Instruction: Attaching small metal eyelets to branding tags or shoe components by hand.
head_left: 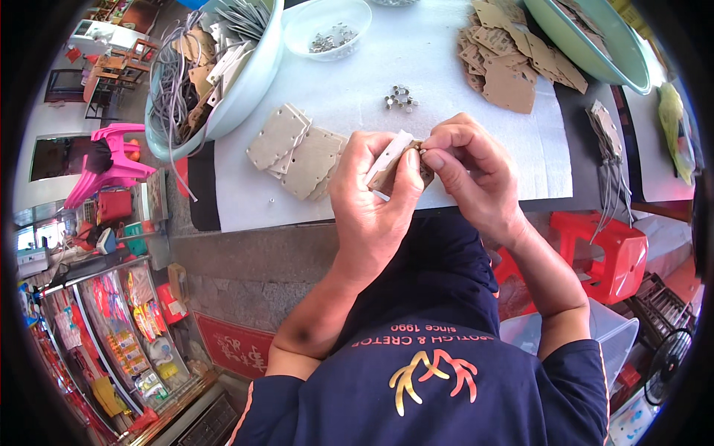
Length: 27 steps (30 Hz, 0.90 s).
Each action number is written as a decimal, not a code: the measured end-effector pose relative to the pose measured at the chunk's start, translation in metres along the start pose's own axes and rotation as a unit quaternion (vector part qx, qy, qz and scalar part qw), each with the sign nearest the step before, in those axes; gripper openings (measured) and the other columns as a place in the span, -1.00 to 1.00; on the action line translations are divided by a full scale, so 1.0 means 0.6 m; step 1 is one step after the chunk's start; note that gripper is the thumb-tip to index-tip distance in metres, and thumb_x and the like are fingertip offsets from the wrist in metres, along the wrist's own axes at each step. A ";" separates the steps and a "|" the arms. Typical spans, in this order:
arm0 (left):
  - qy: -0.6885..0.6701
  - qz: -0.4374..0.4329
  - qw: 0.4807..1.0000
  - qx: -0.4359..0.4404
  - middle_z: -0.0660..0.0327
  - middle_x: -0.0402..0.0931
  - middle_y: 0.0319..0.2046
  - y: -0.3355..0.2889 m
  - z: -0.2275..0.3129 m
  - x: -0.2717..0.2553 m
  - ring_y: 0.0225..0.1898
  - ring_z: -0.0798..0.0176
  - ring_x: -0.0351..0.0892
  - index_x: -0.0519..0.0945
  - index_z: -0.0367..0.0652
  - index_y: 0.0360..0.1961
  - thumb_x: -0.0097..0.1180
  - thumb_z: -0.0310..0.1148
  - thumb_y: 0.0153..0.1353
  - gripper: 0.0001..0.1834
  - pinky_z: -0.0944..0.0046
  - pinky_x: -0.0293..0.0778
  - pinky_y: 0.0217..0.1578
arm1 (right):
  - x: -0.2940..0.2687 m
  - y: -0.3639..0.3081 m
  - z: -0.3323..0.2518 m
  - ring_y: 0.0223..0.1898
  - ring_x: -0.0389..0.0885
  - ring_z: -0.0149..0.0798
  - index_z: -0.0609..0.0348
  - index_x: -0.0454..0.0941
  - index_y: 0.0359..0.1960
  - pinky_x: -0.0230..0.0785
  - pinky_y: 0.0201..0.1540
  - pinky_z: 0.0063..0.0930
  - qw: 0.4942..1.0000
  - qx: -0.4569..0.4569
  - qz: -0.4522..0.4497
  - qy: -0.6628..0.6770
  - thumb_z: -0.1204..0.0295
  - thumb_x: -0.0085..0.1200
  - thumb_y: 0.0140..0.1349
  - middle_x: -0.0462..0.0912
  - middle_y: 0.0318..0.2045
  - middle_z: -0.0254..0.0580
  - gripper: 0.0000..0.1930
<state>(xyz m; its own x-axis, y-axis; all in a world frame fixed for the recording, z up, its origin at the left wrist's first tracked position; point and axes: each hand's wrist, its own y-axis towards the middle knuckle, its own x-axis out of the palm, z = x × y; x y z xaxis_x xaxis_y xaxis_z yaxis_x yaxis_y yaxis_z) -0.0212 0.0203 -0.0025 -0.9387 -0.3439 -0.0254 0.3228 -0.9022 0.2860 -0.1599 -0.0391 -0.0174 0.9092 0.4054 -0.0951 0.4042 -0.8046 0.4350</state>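
Observation:
My left hand (370, 201) is closed around a small stack of brown cardboard tags (387, 169), with a white edge along its upper side. The thumb presses across the face of the stack. At the stack's right corner, my right hand (476, 171) pinches a tiny, pale, shiny piece (422, 152) between thumb and forefinger; it looks like one of the small metal bits on the table. Those metal bits (401, 98) lie in a loose cluster just beyond my hands. Left of my left hand, several punched grey-brown cardboard tags (309, 160) lie overlapping on the white sheet.
A light-green basin (271, 67) of tags and grey cords stands at left. Behind is a clear bowl (327, 46) of metal bits. A tag pile (506, 70) and another basin (587, 52) are at right. Corded tags (608, 137) hang over the edge near red stools (617, 256).

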 end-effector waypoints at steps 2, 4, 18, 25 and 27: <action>0.005 -0.002 1.000 -0.006 0.24 0.44 -0.41 -0.001 0.004 0.002 -0.44 0.49 0.42 0.45 -0.30 -0.26 0.11 -0.55 0.23 -0.90 0.44 0.41 -0.46 | 0.003 -0.002 -0.002 -0.42 0.46 -0.52 0.31 0.55 -0.26 0.31 -0.39 -0.64 1.000 0.016 0.008 0.021 0.58 0.12 0.25 0.54 -0.37 -0.29 -0.94; 0.009 -0.004 1.000 -0.012 0.23 0.44 -0.41 -0.002 0.005 0.003 -0.43 0.49 0.43 0.45 -0.30 -0.26 0.12 -0.55 0.23 -0.89 0.43 0.41 -0.46 | 0.004 -0.004 -0.003 -0.41 0.48 -0.52 0.31 0.55 -0.26 0.32 -0.37 -0.66 0.998 0.033 0.018 0.041 0.58 0.12 0.25 0.54 -0.36 -0.28 -0.93; -0.034 0.003 0.996 -0.086 0.32 0.44 -0.37 0.005 0.011 0.010 -0.38 0.56 0.39 0.47 -0.28 -0.20 0.09 -0.51 0.28 -0.89 0.48 0.40 -0.37 | -0.028 0.019 -0.020 -0.57 0.33 -0.63 0.25 0.60 -0.25 0.18 -0.51 -0.71 0.929 0.296 0.000 0.223 0.29 0.15 0.30 0.48 -0.58 -0.48 -0.76; -0.044 -0.011 0.994 -0.102 0.33 0.44 -0.35 0.006 0.019 0.015 -0.35 0.57 0.38 0.47 -0.27 -0.19 0.09 -0.52 0.28 -0.89 0.49 0.39 -0.34 | -0.047 0.023 -0.011 -0.57 0.33 -0.57 0.23 0.56 -0.20 0.21 -0.45 -0.67 0.904 0.281 -0.034 0.320 0.28 0.11 0.32 0.48 -0.50 -0.41 -0.76; -0.033 -0.014 0.995 -0.094 0.34 0.44 -0.35 0.007 0.017 0.015 -0.34 0.57 0.38 0.47 -0.27 -0.19 0.09 -0.52 0.28 -0.89 0.49 0.39 -0.32 | -0.050 0.023 -0.008 -0.56 0.30 -0.55 0.20 0.51 -0.18 0.19 -0.43 -0.67 0.889 0.255 -0.051 0.376 0.26 0.07 0.36 0.46 -0.41 -0.38 -0.76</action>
<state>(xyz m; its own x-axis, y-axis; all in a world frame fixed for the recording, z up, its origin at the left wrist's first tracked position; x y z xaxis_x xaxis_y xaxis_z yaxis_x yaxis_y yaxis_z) -0.0294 0.0162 0.0083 -0.9513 -0.3063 0.0342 0.3082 -0.9460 0.1010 -0.1823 -0.0601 -0.0042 0.6184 0.5090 0.5988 0.6478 -0.7615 -0.0217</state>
